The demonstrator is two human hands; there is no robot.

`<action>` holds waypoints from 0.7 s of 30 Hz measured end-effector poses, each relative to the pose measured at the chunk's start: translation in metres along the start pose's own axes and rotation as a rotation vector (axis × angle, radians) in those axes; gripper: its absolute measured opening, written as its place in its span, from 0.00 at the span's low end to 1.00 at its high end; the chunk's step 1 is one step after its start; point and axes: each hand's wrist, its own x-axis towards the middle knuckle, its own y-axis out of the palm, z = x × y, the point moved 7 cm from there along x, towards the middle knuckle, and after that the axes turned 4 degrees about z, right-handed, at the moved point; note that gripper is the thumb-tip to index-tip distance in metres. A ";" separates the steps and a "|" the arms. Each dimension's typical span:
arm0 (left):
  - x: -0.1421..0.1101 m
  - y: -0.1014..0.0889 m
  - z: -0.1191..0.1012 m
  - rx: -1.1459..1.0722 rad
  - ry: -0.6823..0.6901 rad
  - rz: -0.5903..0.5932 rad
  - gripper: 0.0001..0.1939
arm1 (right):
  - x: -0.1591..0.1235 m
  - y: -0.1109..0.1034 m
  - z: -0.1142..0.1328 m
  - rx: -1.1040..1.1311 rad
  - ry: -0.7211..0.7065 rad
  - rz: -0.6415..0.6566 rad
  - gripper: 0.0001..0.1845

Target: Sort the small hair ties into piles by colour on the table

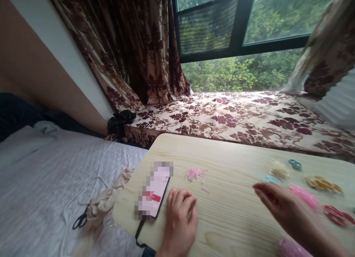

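My left hand (pixel 181 220) rests on the pale wooden table (pixel 230 209) beside a phone (pixel 155 194). Its fingers curl down and the thumb bends in close to the forefinger; whatever lies under them is hidden. Just beyond it is a small pile of thin pink strips (pixel 194 173), with one loose pink strip (pixel 205 189) nearer. Over the right part of the table hovers my right hand (pixel 280 201), slightly blurred, fingers and thumb drawn together; I cannot make out anything between them. Around it lie a bright pink bundle (pixel 304 196), a turquoise bit (pixel 271 179) and a cream bundle (pixel 279 169).
Farther right are yellow bands (pixel 324 184), red bands (pixel 338 215) and a teal band (pixel 294 163). A pinkish-purple bundle (pixel 292 247) sits at the near edge. Left of the table, scissors (pixel 80 220), cloth (pixel 107 201) and a white cable (pixel 66 209) lie on a bed (pixel 91 153).
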 end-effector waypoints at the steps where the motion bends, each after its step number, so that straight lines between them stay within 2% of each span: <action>1: 0.001 -0.001 -0.002 -0.016 -0.014 0.008 0.14 | -0.005 0.018 0.016 0.039 -0.046 0.054 0.18; 4: 0.002 -0.003 -0.003 -0.039 -0.039 0.022 0.14 | -0.012 0.059 0.054 0.102 -0.129 0.168 0.16; 7: 0.002 -0.003 -0.003 -0.038 -0.047 0.029 0.13 | -0.008 0.080 0.072 0.083 -0.138 0.198 0.15; 14: 0.005 -0.005 -0.003 -0.058 -0.052 0.027 0.14 | 0.011 0.094 0.082 0.016 -0.121 0.212 0.12; 21: 0.002 -0.006 -0.005 -0.071 -0.053 0.017 0.15 | 0.016 0.099 0.083 -0.015 -0.148 0.235 0.13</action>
